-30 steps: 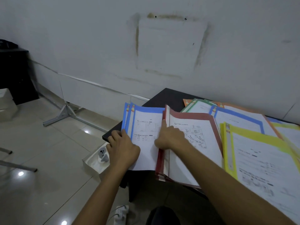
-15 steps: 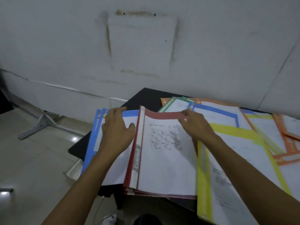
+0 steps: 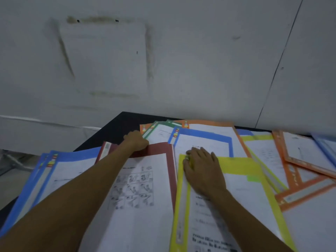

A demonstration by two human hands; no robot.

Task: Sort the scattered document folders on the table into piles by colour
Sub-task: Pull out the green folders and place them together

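A red folder (image 3: 160, 150) with a printed sheet lies in front of me, and my left hand (image 3: 136, 140) grips its far edge with curled fingers. To its left is a pile of blue folders (image 3: 69, 159). My right hand (image 3: 201, 170) rests flat on the top left corner of a yellow folder (image 3: 238, 167). Behind these lie another blue folder (image 3: 205, 136), a green folder (image 3: 160, 127) and an orange folder (image 3: 209, 123), overlapping. More orange folders (image 3: 301, 190), a second yellow folder (image 3: 258, 138) and blue folders (image 3: 325, 145) are spread at the right.
The black table (image 3: 116, 128) shows bare only at its far left corner. A white wall (image 3: 163, 60) rises directly behind the table. The floor (image 3: 11, 179) drops away past the table's left edge.
My left hand left the blue pile and took hold of the red folder's far edge. My right hand moved off the red folder onto the yellow one. The view swung right.
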